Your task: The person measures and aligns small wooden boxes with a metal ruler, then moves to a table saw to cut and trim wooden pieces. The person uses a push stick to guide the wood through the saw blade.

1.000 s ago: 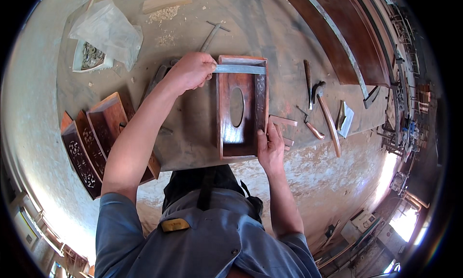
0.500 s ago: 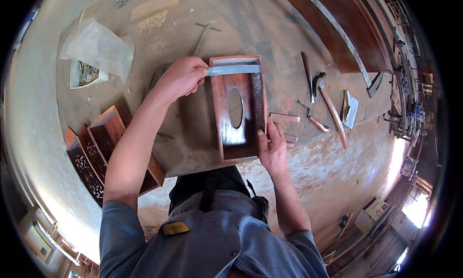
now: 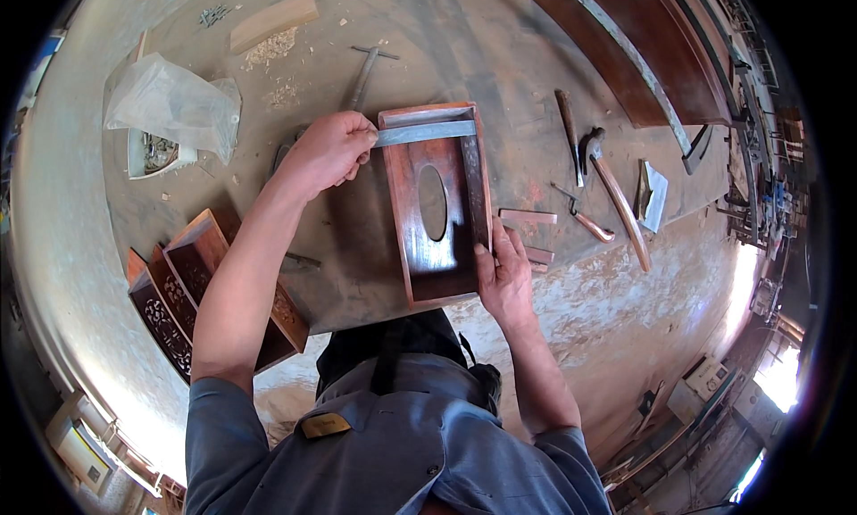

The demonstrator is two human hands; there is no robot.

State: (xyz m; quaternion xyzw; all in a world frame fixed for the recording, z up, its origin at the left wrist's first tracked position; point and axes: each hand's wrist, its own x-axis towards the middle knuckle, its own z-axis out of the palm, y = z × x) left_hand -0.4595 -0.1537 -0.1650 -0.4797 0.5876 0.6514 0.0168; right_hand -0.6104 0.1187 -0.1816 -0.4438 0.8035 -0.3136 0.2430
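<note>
A reddish-brown wooden box [image 3: 412, 220] with an oval hole in its panel lies at the table's near edge, its hollow side up. My left hand [image 3: 335, 149] pinches one end of a flat metal strip [image 3: 427, 133], perhaps a ruler, which lies across the box near its far end. With its fingers along the outside and the thumb on the rim, my right hand [image 3: 505, 278] grips the box's right wall near the close corner. The left fingertips sit just outside the box's left wall.
Carved wooden boxes [image 3: 201, 256] stand at the left. Right of the box lie a hammer [image 3: 618, 194], a chisel [image 3: 569, 136], a small hooked tool [image 3: 589, 225] and wood strips [image 3: 528, 216]. Farther back are a T-shaped tool [image 3: 364, 76], a wood block [image 3: 274, 21] and a plastic bag [image 3: 174, 104].
The box and metal strip appear slightly farther left in view, with the box a little more tilted. Both hands keep their holds.
</note>
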